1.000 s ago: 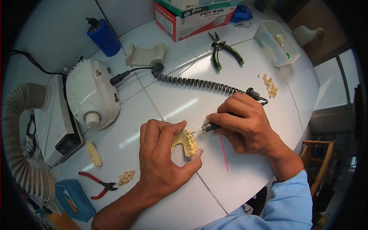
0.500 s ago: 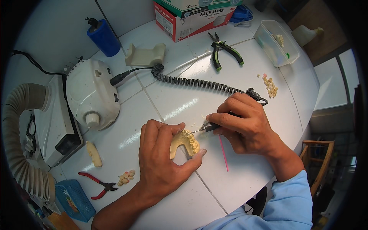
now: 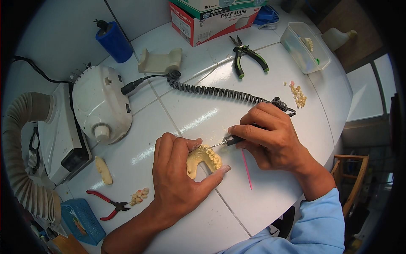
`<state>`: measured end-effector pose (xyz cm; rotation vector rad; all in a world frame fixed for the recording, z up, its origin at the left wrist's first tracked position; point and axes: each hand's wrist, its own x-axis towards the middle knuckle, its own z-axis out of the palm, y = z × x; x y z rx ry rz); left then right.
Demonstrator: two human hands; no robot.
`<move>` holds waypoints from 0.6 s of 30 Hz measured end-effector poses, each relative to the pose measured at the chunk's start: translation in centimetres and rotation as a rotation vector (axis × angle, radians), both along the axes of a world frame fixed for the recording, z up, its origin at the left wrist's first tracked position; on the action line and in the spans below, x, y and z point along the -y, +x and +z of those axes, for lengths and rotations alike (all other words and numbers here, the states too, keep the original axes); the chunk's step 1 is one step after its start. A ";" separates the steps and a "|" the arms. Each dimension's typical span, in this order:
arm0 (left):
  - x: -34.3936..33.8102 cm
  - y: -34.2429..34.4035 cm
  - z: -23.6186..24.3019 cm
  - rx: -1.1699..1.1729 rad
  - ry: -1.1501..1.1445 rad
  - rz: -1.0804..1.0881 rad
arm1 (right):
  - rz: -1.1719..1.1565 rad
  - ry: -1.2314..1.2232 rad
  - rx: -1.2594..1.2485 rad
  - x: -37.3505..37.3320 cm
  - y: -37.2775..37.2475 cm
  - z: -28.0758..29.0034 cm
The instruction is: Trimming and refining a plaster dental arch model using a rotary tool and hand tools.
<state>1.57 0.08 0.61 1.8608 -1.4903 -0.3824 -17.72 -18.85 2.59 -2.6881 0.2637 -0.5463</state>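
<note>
Between the thumb and fingers of my left hand (image 3: 179,169) is a pale yellow, horseshoe-shaped plaster dental model (image 3: 195,160) with a row of teeth along its right side. My right hand (image 3: 270,137) grips a black rotary handpiece (image 3: 235,139) like a pen. Its thin metal bur (image 3: 217,144) points left and meets the model's teeth near the top of the arch; exact contact is too small to make out. A black coiled cord (image 3: 220,91) runs from behind my right hand to a white control unit (image 3: 99,106) at the left.
Near my right hand lies a thin pink stick (image 3: 246,169). Loose teeth (image 3: 298,95) sit at the right, more (image 3: 139,196) beside red-handled cutters (image 3: 111,205). Green-black pliers (image 3: 246,57), a clear plastic tub (image 3: 302,51) and mask boxes (image 3: 215,25) stand farther back. A ribbed hose (image 3: 19,139) curves at left.
The dental model has tilted slightly and shifted a little left in my left hand. My right hand and the handpiece stay almost in place.
</note>
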 end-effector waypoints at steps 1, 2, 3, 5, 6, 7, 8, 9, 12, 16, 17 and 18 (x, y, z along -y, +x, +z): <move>0.0 0.0 0.0 0.000 0.000 0.000 | 0.000 0.000 -0.001 0.0 0.0 0.0; 0.0 0.0 0.0 -0.006 -0.004 -0.001 | -0.001 0.001 -0.001 0.0 0.0 0.0; 0.0 0.0 0.0 -0.013 -0.007 -0.001 | -0.003 0.001 -0.004 0.0 0.0 0.0; 0.0 0.0 0.1 -0.018 -0.004 -0.003 | -0.005 0.002 -0.006 0.0 0.0 -0.1; 0.0 0.0 0.2 -0.024 -0.002 -0.003 | -0.007 0.000 -0.006 0.0 0.0 -0.1; 0.0 -0.1 0.1 -0.023 -0.002 -0.003 | -0.009 -0.003 -0.006 0.0 0.0 0.0; 0.0 -0.1 0.0 -0.028 -0.010 -0.003 | -0.009 -0.002 -0.006 0.0 0.0 0.0; -0.1 -0.1 0.0 -0.032 -0.019 -0.002 | -0.010 -0.005 -0.004 0.0 0.0 0.0; -0.1 -0.1 -0.1 -0.024 -0.025 -0.017 | -0.012 -0.001 0.003 -0.1 0.1 0.1; 0.0 -0.1 0.1 -0.021 -0.025 -0.021 | -0.012 0.013 0.008 -0.1 0.1 0.1; 0.0 -0.1 0.1 -0.031 -0.027 -0.023 | -0.012 0.013 0.008 -0.1 0.1 0.1; 0.0 -0.1 0.1 -0.040 -0.028 -0.024 | -0.012 0.010 0.008 0.0 0.1 0.1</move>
